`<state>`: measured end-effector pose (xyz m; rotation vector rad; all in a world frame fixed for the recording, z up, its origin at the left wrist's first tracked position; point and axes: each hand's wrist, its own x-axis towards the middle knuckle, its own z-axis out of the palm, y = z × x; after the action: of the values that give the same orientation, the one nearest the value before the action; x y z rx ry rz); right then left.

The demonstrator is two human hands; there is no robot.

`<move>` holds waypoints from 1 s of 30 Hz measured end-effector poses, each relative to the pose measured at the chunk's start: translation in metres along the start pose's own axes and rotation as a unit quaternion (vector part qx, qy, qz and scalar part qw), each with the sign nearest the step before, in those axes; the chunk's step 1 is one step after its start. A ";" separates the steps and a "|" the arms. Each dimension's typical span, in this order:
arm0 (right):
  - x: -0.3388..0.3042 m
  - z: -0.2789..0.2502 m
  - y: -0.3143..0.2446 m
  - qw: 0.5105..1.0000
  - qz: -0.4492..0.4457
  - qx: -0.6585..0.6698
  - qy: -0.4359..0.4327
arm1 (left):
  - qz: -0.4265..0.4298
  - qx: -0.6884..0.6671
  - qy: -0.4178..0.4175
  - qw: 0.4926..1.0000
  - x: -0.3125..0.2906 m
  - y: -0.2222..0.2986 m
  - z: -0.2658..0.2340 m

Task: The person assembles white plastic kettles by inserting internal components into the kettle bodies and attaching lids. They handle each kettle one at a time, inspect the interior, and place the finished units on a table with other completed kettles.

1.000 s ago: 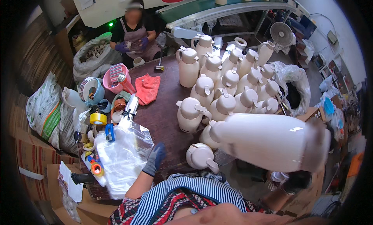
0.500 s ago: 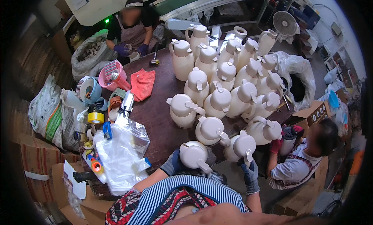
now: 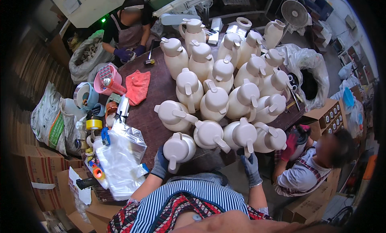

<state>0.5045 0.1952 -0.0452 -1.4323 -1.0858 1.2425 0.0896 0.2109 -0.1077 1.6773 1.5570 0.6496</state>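
Grey-gloved, touches one jug (image 3: 175, 147) with left hand (image 3: 160, 163), with right hand (image 3: 251, 171) another jug (image 3: 244, 133) now lined up by table's (image 3: 157, 90) near edge, with grips unclear.

First cream jug (image 3: 179, 147): lidded, upright, against left hand (image 3: 161, 162). Second cream jug (image 3: 243, 133): lidded, upright, handle toward right hand (image 3: 251, 168).

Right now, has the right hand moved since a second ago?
Yes. Judged against the red cloth, the right hand has moved left, closer to the cloth, and is now beside a cream jug.
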 end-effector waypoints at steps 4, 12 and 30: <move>-0.028 -0.008 0.031 0.993 -0.026 0.022 0.111 | -0.028 -0.122 -0.001 0.992 -0.014 -0.017 0.010; 0.002 -0.059 0.108 0.960 0.041 0.218 0.173 | -0.113 -0.429 -0.026 0.896 -0.025 -0.063 0.045; 0.030 -0.080 0.122 0.982 -0.034 -0.155 0.101 | -0.250 -0.273 0.003 0.929 0.011 -0.093 0.028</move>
<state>0.5930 0.1942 -0.1648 -1.6981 -1.2135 0.8834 0.0566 0.2156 -0.1995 0.8257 1.5390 0.7234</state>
